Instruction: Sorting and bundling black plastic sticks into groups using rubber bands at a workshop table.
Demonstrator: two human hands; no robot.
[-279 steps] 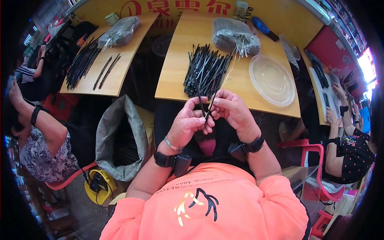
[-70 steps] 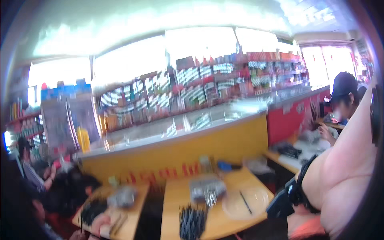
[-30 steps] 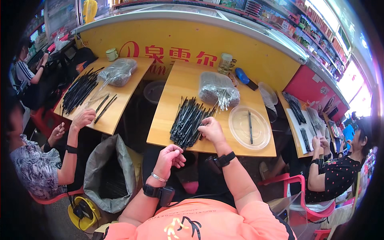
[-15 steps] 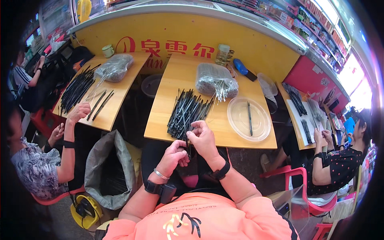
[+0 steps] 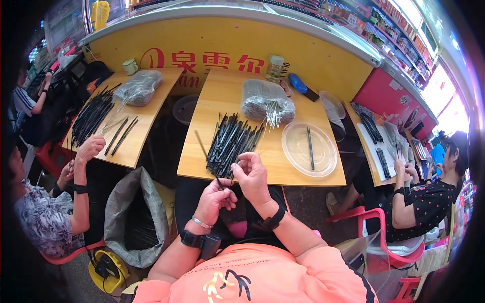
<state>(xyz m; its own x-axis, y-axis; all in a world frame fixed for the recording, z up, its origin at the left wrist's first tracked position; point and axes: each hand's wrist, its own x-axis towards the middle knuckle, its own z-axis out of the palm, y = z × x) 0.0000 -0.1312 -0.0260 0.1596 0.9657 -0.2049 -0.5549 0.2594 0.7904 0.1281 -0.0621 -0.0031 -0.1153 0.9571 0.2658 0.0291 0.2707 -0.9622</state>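
Observation:
My left hand (image 5: 214, 200) is closed round a thin black strip (image 5: 203, 151), which slants up and left above the table edge, slightly blurred. Beside it my right hand (image 5: 252, 178) pinches thumb against fingers. A faint thin line runs up from it, too fine to name. Just beyond both hands lies a heap of similar black strips (image 5: 233, 141) on the wooden table (image 5: 212, 93). Behind the heap sits a clear plastic bag (image 5: 262, 96) of thin grey wire-like pieces with pale ends sticking out. A round clear plastic lid (image 5: 294, 156) on the right carries a dark slim bundle (image 5: 310, 148).
A jar (image 5: 274, 68) and a blue object (image 5: 297, 82) stand at the table's back. On the floor to my left is an open grey sack (image 5: 113, 222), with a yellow tub (image 5: 105, 272) near it. Co-workers sit at tables left (image 5: 134, 151) and right (image 5: 366, 146).
The black strip in my left hand has swung up and out to the left, where before it was mostly hidden between the hands. My right hand has parted slightly from the left.

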